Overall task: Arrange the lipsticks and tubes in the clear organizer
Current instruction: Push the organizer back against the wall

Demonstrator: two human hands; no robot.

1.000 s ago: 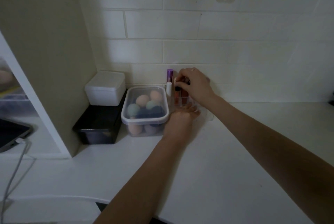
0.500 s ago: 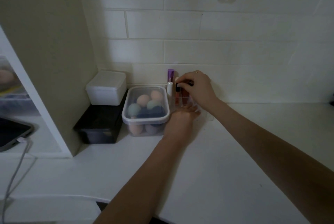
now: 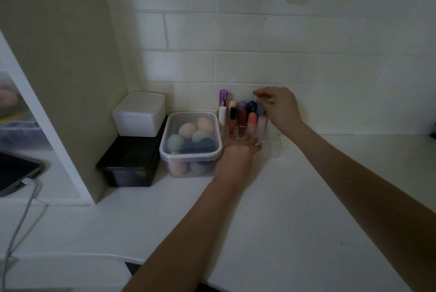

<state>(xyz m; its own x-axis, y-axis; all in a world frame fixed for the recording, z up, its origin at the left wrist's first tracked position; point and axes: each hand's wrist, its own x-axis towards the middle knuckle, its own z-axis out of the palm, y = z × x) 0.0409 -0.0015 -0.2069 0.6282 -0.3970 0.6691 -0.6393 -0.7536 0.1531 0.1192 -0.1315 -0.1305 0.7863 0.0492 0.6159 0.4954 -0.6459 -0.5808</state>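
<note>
Right hand (image 3: 279, 107) is now sitting further right than half a second ago, off the dark-capped tube it was pinching and at the organizer's (image 3: 274, 144) back right corner, fingers curled at the clear rim; whether they are gripping it I cannot tell. Lipsticks and tubes (image 3: 241, 118) are standing upright inside, against the tiled wall on the bench (image 3: 283, 209), so placement is looking nearly done. Left hand (image 3: 240, 150) is resting flat-fingered against the organizer's front, steadying it.
</note>
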